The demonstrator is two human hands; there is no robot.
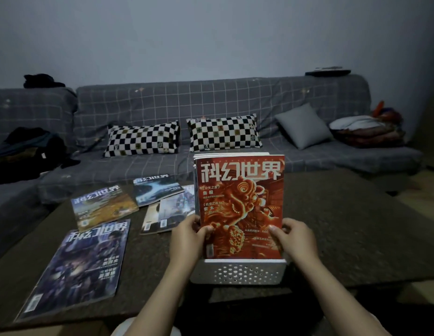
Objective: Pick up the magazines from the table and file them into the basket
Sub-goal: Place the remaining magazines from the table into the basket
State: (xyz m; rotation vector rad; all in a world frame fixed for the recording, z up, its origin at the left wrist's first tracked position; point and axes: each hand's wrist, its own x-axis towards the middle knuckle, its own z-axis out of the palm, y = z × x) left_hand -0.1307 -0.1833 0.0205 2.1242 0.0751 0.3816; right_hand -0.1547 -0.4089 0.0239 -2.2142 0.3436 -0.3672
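The red magazine (240, 204) stands upright in the white basket (237, 272), between both hands: left hand (186, 241) and right hand (295, 241) each pinch a lower side edge. It's probably thin, floppy and glossy-slick, so hold the edges low. More magazines (94, 260) lie flat left of the left hand.

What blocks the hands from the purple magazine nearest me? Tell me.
Nothing visible does. The purple magazine lies flat and uncovered on the table, left of the left hand, with bare tabletop between them.
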